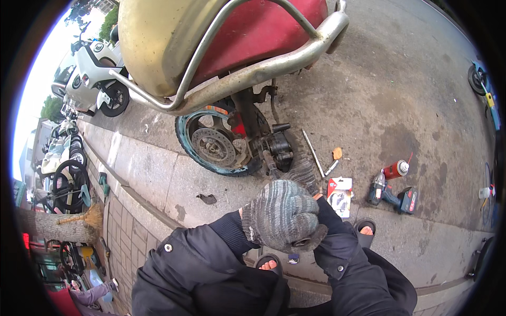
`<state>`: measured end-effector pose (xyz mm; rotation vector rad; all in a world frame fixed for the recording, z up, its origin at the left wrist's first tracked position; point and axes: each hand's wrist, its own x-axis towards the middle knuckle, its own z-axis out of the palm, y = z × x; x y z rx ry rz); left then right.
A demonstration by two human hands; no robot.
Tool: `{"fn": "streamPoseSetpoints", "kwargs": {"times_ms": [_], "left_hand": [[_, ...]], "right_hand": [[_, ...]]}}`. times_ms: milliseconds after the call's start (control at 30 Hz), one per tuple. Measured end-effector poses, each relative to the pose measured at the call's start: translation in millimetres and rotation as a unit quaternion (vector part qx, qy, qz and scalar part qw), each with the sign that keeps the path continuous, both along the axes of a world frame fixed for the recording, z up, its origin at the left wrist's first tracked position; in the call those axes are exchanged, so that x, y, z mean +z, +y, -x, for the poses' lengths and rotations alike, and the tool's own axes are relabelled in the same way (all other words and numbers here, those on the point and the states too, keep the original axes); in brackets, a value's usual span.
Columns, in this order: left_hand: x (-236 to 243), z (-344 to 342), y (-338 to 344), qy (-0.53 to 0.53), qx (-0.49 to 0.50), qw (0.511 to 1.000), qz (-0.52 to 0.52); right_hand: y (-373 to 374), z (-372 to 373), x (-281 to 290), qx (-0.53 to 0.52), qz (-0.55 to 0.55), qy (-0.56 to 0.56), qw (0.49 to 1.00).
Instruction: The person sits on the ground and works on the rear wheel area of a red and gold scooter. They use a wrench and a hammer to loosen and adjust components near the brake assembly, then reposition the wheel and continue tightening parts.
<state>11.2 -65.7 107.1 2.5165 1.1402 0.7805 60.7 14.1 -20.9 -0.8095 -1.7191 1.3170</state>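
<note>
Left hand (284, 216), gloved, centre of frame: fingers curled, pressed together — cannot tell whether they hold anything. Right hand (302, 173), gloved, partly hidden just above, beside the dark metal assembly (278, 149); finger state cannot be told. Assembly sits upper centre — right of the wheel (213, 147).

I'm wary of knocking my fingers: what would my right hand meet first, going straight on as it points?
Your right hand would probably meet the dark mechanism beside the wheel first; any gap is hard to judge.
</note>
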Motion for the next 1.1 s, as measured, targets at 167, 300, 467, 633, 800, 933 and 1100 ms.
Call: {"fn": "streamPoseSetpoints", "kwargs": {"times_ms": [167,300,467,633,800,933,1100], "left_hand": [[-8.6,-4.9,7.6,-0.022,-0.022,0.999,-0.012],[-14.6,16.7,11.1,-0.106,0.049,0.993,-0.02],[-41.9,62.0,19.7,-0.23,0.263,0.934,-0.077],[-62.6,65.7,17.5,-0.466,0.314,0.825,0.048],[-50.0,73.9,16.4,-0.011,0.21,0.973,-0.092],[-47.5,71.3,15.8,-0.069,0.238,0.965,-0.08],[-56.5,67.4,17.9,-0.005,0.268,0.959,-0.09]], "right_hand": [[0.0,11.1,-18.8,0.003,0.151,0.029,0.988],[5.7,4.3,-27.0,0.071,0.131,0.105,0.983],[13.6,-0.3,-34.9,0.115,0.14,0.097,0.979],[17.6,7.6,-39.5,0.085,0.08,0.07,0.991],[12.2,5.3,-33.4,0.094,0.105,0.143,0.98],[9.5,3.0,-25.4,0.114,0.091,0.081,0.986],[9.8,7.0,-22.3,0.16,0.21,0.153,0.952]]}}
